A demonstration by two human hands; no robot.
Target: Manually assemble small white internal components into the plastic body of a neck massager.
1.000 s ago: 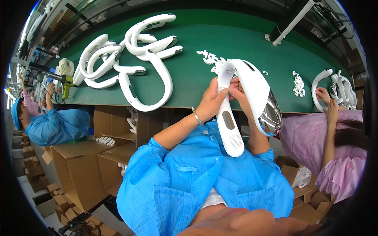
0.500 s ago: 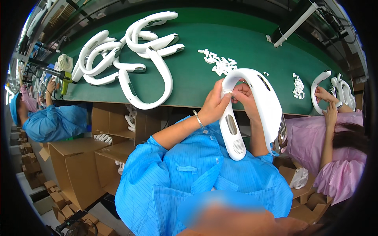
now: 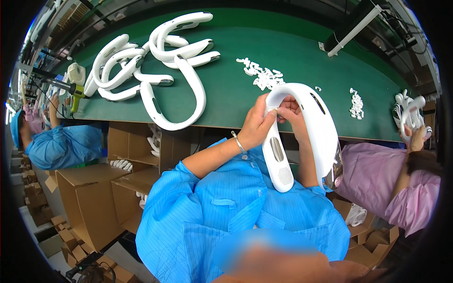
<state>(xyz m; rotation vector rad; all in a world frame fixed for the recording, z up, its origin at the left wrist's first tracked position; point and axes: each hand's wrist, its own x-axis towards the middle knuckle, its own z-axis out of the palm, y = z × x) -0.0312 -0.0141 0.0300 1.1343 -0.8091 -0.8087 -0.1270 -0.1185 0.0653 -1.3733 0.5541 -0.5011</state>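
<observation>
A white U-shaped neck device is held up over the front edge of the table, curved end away from me. It has a silver oval and a grille of small holes on one arm, and a shiny end on the other. My left hand is closed round the left arm near the bend, thumb on its inner side. Inside the U, my right hand has its fingertips pinched together against that same arm, beside my left thumb. What lies between those fingertips is too hidden to make out.
Small white clip-like parts lie in a heap beyond my hands, with another pile to the right. Several more neck devices rest at left. Co-workers in blue and pink flank me. Open cardboard boxes stand below.
My hands and the device stay almost in place. At right, the pink-sleeved co-worker's hands have moved right, to the stack of neck devices at the table's end.
</observation>
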